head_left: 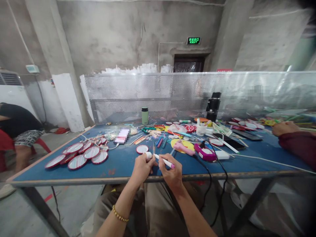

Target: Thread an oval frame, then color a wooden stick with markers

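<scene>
My left hand is closed near the table's front edge, pinching a thin wooden stick that stands upright, with a white cap by its fingers. My right hand is closed on a white marker with a pink end, its tip pointing left toward the stick. Both hands hover just above the blue table. A round red-rimmed mirror disc lies just beyond my left hand.
Several red-rimmed discs lie at the left. A pink glue gun, a magenta-and-white device with black cords, loose sticks and pens, a green bottle and a perforated metal screen sit behind. Other people are at the left and right.
</scene>
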Demonstrator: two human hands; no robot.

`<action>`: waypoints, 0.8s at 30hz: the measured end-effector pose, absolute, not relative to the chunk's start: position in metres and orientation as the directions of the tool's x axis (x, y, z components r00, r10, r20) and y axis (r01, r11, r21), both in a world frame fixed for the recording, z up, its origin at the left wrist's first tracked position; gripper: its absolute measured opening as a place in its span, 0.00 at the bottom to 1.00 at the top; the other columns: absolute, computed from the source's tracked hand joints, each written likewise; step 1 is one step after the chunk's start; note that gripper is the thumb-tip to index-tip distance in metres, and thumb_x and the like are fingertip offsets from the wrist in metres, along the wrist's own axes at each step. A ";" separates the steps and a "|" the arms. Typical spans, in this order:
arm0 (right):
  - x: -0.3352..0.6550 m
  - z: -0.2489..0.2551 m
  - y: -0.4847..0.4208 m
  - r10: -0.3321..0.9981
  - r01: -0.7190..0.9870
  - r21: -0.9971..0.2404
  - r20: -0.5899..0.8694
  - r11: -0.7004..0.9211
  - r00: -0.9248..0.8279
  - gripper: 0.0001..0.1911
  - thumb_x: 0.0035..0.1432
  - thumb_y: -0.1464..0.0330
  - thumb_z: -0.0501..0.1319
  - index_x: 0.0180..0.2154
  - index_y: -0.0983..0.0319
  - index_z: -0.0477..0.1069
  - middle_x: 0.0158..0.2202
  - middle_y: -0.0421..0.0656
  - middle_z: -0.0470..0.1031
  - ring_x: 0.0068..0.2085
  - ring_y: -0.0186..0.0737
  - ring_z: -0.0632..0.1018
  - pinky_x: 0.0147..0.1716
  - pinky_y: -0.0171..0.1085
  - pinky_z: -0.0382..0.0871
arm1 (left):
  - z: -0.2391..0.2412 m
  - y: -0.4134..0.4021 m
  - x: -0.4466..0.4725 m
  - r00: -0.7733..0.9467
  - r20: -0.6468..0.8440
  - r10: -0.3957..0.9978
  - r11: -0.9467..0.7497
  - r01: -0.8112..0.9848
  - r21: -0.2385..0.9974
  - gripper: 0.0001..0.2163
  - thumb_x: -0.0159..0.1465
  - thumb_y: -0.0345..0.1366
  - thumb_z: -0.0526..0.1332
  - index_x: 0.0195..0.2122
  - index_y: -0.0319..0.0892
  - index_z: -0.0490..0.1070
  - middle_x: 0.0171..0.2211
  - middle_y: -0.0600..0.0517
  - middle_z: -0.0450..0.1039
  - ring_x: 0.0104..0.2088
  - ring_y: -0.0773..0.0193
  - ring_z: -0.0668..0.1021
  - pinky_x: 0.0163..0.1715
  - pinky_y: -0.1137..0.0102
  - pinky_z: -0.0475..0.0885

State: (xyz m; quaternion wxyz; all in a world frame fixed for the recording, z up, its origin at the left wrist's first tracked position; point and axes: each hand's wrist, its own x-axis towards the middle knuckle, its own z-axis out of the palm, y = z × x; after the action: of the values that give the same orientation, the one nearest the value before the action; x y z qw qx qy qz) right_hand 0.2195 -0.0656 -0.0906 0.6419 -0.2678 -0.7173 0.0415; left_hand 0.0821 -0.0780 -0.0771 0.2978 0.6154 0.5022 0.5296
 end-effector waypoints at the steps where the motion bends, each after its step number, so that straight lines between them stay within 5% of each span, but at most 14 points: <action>1: 0.220 -0.091 -0.066 0.443 0.337 -0.408 0.896 0.849 -0.032 0.07 0.64 0.71 0.58 0.35 0.61 0.74 0.29 0.40 0.75 0.30 0.34 0.76 0.33 0.33 0.71 | -0.077 -0.078 0.082 -0.065 0.352 0.934 -0.318 0.302 0.899 0.14 0.61 0.43 0.59 0.22 0.43 0.64 0.12 0.59 0.65 0.12 0.70 0.67 0.16 0.75 0.57; 19: 0.220 -0.093 -0.065 0.449 0.329 -0.431 0.893 0.840 0.023 0.07 0.64 0.70 0.58 0.35 0.61 0.73 0.28 0.40 0.74 0.27 0.34 0.74 0.31 0.33 0.70 | -0.079 -0.075 0.081 -0.050 0.356 0.933 -0.324 0.315 0.892 0.12 0.62 0.43 0.59 0.25 0.42 0.68 0.20 0.55 0.74 0.13 0.70 0.69 0.16 0.75 0.61; 24: 0.220 -0.092 -0.066 0.454 0.314 -0.430 0.891 0.847 -0.006 0.06 0.64 0.71 0.58 0.35 0.61 0.74 0.28 0.40 0.74 0.29 0.34 0.75 0.32 0.33 0.70 | -0.077 -0.078 0.082 -0.057 0.356 0.933 -0.321 0.319 0.892 0.13 0.62 0.44 0.59 0.23 0.43 0.66 0.15 0.57 0.70 0.13 0.69 0.68 0.16 0.75 0.59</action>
State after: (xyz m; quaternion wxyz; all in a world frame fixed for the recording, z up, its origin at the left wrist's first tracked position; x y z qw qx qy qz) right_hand 0.2198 -0.0662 -0.0922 0.6506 -0.2716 -0.7071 0.0540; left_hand 0.0817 -0.0776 -0.0771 0.2930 0.6210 0.5038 0.5241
